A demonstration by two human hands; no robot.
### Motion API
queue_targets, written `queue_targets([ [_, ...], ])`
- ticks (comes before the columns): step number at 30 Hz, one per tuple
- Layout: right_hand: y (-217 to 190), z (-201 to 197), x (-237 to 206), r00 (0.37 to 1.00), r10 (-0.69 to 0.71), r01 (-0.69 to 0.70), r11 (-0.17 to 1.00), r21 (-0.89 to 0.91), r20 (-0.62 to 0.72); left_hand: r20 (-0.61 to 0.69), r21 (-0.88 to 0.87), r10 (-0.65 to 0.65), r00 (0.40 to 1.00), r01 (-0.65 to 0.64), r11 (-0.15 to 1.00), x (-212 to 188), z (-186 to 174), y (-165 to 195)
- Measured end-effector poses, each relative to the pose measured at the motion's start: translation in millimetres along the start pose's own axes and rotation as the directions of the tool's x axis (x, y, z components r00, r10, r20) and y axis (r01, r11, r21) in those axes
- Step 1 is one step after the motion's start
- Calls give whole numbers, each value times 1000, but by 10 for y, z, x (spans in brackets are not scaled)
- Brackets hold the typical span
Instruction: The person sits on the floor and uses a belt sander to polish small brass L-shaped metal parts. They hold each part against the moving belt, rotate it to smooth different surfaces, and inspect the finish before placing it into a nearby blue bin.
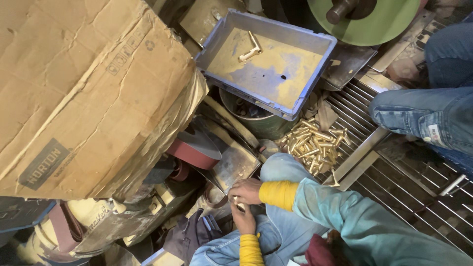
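Note:
My right hand [246, 191], on a teal sleeve with a yellow cuff, is curled just above my left hand [243, 219], which also has a yellow cuff. Both close around a small pale brass piece [236, 200] held between them over my jeans-clad knees [281, 170]. A pile of short brass parts [315, 143] lies on the metal grating to the right of my knee. A blue plastic tray [315, 42], dusted yellow, sits above with a single brass fitting [251, 49] in it.
A large worn cardboard box [84, 93] fills the left. Sanding belts [194, 150] and a metal sheet [236, 165] crowd beside my hands. A green disc [379, 24] is at the top. Another person's jeans-clad leg [433, 113] rests on the grating [419, 197] at right.

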State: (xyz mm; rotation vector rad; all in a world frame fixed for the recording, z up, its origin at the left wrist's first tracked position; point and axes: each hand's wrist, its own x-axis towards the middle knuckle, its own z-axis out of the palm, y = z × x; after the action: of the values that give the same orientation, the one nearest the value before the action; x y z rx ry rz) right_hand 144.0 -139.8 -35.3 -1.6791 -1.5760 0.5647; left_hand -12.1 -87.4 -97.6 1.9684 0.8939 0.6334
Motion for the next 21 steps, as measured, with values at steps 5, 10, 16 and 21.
queue_targets([
  [5, -30, -55, -2, 998, -47, 46, 999, -5, -34, 4, 30, -96, 995, 96, 995, 1, -19, 28],
  [10, -100, -117, 4, 999, 42, -41, 998, 39, -13, -22, 51, -148, 989, 148, 988, 0, -14, 4],
  [16, -136, -152, 9, 999, 42, -42, 999, 28, 19, 36, -32, -152, 988, 153, 988, 6, -12, -10],
  [21, -135, -150, 11, 998, 64, -65, 996, 57, 11, 15, 15, -118, 993, 118, 993, -15, -23, -10],
])
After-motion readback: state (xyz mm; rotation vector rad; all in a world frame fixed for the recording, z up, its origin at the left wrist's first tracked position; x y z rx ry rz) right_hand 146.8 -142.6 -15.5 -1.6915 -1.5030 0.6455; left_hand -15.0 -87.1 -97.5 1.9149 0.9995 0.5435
